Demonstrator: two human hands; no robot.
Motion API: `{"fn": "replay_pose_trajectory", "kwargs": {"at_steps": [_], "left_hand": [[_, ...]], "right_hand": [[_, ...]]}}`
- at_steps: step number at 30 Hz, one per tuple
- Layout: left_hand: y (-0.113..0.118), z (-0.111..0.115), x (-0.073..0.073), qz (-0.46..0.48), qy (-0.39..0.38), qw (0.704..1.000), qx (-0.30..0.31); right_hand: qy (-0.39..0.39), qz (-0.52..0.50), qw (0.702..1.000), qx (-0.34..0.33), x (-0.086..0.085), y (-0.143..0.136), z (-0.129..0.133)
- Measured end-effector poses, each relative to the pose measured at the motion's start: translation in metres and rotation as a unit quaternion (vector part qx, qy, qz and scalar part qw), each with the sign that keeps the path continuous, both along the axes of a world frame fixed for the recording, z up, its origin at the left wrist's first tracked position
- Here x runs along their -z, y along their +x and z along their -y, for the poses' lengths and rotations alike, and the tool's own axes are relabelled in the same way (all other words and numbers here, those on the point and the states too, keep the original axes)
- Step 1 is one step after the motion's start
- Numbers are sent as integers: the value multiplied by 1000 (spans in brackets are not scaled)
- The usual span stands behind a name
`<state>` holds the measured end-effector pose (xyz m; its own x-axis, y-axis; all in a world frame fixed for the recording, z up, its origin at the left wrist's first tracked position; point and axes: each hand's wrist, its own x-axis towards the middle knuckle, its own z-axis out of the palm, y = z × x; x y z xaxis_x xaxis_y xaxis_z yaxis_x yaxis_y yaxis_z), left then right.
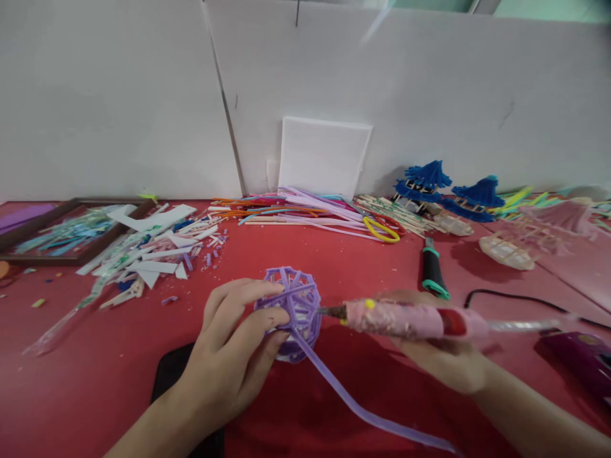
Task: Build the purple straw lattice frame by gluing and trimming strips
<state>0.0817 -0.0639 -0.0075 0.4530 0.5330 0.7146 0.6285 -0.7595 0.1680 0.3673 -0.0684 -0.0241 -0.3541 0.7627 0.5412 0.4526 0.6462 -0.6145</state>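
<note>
My left hand (pixel 238 346) is closed on a round lattice ball (pixel 305 299) covered in purple pipe cleaner, held above the red table. From the ball a loose purple pipe cleaner (pixel 363 410) trails down to the lower right. My right hand (pixel 434 356) grips a pink hot glue gun (pixel 396 319) from below. A clear glue stick (pixel 522 325) sticks out of the gun's back end. The gun's dark nozzle (pixel 334 312) points left and meets the right side of the ball; whether it touches cannot be made out. Part of my right fingers is hidden behind the gun.
Pipe cleaners (pixel 305 213) and yellow-handled scissors (pixel 382 229) lie along the back. White and coloured scraps (pixel 162 248) and a brown frame (pixel 48 259) are left. A green-black utility knife (pixel 433 270), blue-roofed models (pixel 424 178) and a black cable (pixel 515 294) are right. A black phone-like object (pixel 172 369) lies under my left wrist.
</note>
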Motion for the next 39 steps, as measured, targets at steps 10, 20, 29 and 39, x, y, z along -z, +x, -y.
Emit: {"fn": "replay_pose_trajectory", "kwargs": {"at_steps": [10,20,29,39], "left_hand": [[0,0,-2,6,5,1000,-3],[-1,0,-1,3,2,1000,1],[-2,1,-2,16,-19,999,29],[-2,1,0,16,-23,999,32]], "right_hand": [[107,40,991,-71,-10,0,0],[138,55,988,-41,-12,-4,4],[96,62,993,23,-8,-1,5],[92,56,994,26,-12,-2,3]]}}
